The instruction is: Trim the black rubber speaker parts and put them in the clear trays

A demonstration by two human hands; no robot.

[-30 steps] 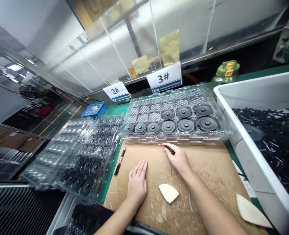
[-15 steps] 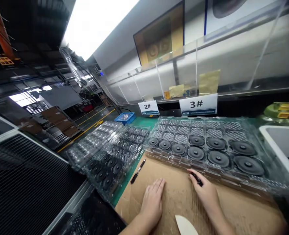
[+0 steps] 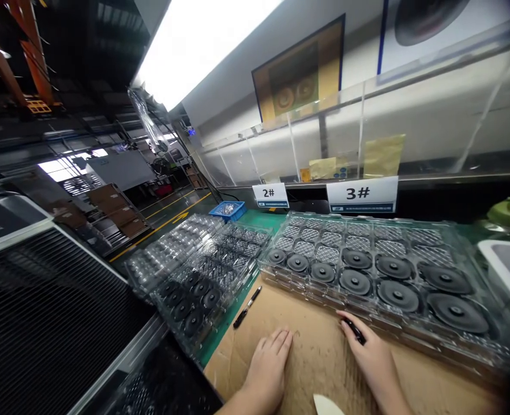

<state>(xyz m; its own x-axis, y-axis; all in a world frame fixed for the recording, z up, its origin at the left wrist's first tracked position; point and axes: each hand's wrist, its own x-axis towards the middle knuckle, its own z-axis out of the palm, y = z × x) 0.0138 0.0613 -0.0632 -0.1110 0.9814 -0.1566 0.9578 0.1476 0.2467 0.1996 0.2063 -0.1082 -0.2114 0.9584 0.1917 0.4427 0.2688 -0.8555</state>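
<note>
While a black ribbed panel (image 3: 64, 311) fills the far left of my view, next to it I have clear trays (image 3: 227, 271) on the green surface (image 3: 255, 219), the nearer one carrying small black discs (image 3: 212, 298) at its near end. Behind them sits a blue bin (image 3: 238, 212). A black pen (image 3: 247, 307) lies slantwise by the left edge of the cardboard (image 3: 307, 340). My left hand (image 3: 267, 369) rests palm down on that cardboard, fingers straight and together. Further right, a pale piece (image 3: 327, 405) shows at the bottom edge. Just short of the large clear tray (image 3: 326, 254), my right hand (image 3: 374, 360) is clamped on a short black object (image 3: 353, 330); I cannot tell what it is. That tray's discs (image 3: 355, 281) stand six along the front row, three behind at the right. At far right I see a white bin's rim (image 3: 503, 245).
</note>
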